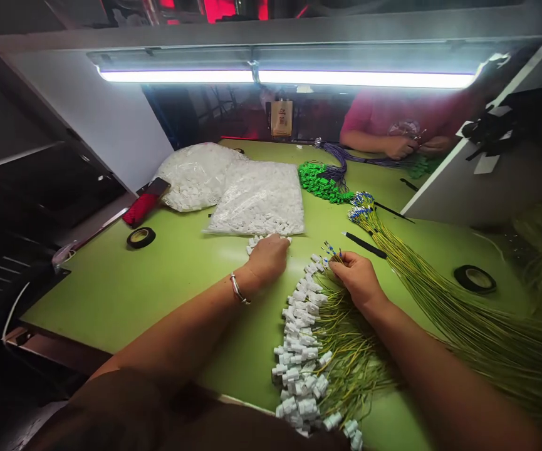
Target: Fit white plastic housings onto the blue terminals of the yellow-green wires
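Observation:
My left hand (269,257), a bracelet at its wrist, is closed at the near edge of a clear bag (264,194) full of white plastic connectors. A small white connector (289,239) shows at its fingertips, which are mostly hidden. Several loose connectors (252,243) lie beside that hand. My right hand (353,272) pinches a few yellow-green wires, whose blue-collared metal terminals (331,249) stick out past the fingers. Below it, a long row of white connectors (301,326) lies on the table, with wires (350,338) running from them under my right forearm.
A bundle of yellow-green wires (421,275) crosses the green table (158,282) at right, near a black pen-like tool (364,244) and black tape (475,279). Another tape roll (141,237), phone (158,188) and second bag (190,175) lie left. Green connectors (322,181) and a co-worker's hands (402,147) are beyond.

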Available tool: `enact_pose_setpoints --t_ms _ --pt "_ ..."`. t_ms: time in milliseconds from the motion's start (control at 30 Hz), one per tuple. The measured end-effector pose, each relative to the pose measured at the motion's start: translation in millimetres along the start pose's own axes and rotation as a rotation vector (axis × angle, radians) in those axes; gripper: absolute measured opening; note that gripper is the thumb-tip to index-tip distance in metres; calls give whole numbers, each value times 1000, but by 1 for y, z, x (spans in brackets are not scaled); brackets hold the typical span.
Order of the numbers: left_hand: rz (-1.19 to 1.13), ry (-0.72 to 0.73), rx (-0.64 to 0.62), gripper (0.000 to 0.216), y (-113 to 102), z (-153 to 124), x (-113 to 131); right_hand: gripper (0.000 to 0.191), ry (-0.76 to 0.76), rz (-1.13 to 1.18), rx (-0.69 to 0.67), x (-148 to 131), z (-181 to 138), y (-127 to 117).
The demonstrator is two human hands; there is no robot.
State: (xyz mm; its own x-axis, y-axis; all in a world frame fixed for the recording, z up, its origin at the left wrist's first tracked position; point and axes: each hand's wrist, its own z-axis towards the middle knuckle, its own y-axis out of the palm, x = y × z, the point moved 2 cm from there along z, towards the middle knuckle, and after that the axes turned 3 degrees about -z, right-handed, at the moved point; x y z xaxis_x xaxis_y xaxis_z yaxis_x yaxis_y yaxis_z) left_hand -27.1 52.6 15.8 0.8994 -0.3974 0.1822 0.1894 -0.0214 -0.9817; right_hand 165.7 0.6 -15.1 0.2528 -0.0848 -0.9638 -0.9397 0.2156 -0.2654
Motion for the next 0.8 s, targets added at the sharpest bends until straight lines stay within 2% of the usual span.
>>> enact_pose_setpoints --t_ms 133,233,300,367,433,500,633,800 --pt "-2 27 28 26 -1 -1 0 16 -54 -51 1 -5 -2 1" --pt "-219 45 79 20 -4 3 1 14 -108 -142 13 -9 -5 1" --pt "-581 -36 43 13 -3 4 4 12 -150 -209 20 -11 -7 1" --pt "-1071 -185 -97 6 3 3 9 12 -194 -268 40 -13 -9 0" --pt "-1503 -331 -257 10 10 0 16 12 -229 -310 55 -15 -11 0" --pt "-1742 -412 -344 16 15 -3 22 9 -253 -334 45 -14 -12 0" --pt "-1841 -450 -378 17 21 -6 26 7 -270 -377 24 -11 -12 0" --pt "-1846 -396 -380 20 23 -6 25 9 -262 -451 46 -9 -11 0"
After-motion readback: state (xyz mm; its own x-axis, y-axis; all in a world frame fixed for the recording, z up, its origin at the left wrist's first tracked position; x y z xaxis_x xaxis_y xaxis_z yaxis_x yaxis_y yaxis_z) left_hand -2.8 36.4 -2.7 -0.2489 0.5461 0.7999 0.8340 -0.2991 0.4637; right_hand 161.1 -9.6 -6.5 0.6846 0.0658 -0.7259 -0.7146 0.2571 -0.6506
